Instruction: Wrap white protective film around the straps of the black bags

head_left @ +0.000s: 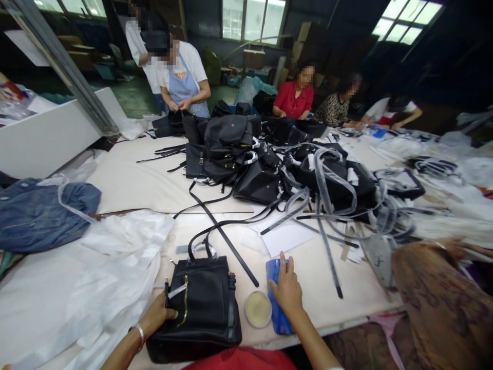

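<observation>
The left hand [157, 312] is gripping the black, boxy, leather-look handbag [206, 303] at its left side, its thumb pressing on the front near the gold zip. The handbag is standing on the pale table [316, 293]. To the right of the handbag, a round, cream-coloured disc [258, 310] is lying, and just beyond it the right hand [288, 292] is resting on a flat, blue, shiny packet [280, 321], its fingers spreading loosely, unclenched. Behind the handbag, a heap of black bags [227, 136] is covering part of the table.
</observation>
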A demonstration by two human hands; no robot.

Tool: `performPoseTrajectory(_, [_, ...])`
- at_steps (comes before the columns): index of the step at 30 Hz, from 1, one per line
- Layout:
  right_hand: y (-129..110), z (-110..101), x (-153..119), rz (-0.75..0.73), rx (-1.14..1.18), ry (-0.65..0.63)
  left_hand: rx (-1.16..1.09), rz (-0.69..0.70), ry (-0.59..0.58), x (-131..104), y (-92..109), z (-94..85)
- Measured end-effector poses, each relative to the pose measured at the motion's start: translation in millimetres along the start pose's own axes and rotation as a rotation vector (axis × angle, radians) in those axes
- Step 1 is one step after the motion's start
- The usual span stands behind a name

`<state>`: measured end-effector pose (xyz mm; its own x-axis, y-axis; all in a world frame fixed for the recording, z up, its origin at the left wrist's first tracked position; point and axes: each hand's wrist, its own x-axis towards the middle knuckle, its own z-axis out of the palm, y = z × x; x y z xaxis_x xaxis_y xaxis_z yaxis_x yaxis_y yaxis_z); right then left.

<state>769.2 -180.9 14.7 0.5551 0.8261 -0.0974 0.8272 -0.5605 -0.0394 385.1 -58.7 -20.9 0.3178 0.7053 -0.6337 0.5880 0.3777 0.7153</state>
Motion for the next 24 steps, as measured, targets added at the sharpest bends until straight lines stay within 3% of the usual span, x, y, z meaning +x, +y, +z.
performPoseTrajectory(6, [6.7,3.6,-0.4,0.005,-0.026,0.025,0.0,-0.027,0.07,-7.2,7.3,4.9])
performPoseTrajectory(12, [37.8,7.3,13.2,0.012,-0.023,0.031,-0.029,-0.084,0.085,-15.4,25.1,8.9])
performPoseTrajectory(18, [66.3,14.1,27.3,0.066,-0.042,0.057,-0.085,-0.069,0.092,-4.5,24.2,13.0])
performPoseTrajectory(21, [71.3,15.8,26.4,0.077,-0.048,0.054,-0.003,-0.017,0.092,3.1,37.0,23.9])
performPoseTrajectory(24, [65.2,10.0,25.6,0.017,-0.047,0.138,0.05,-0.021,0.087,21.7,51.5,32.4])
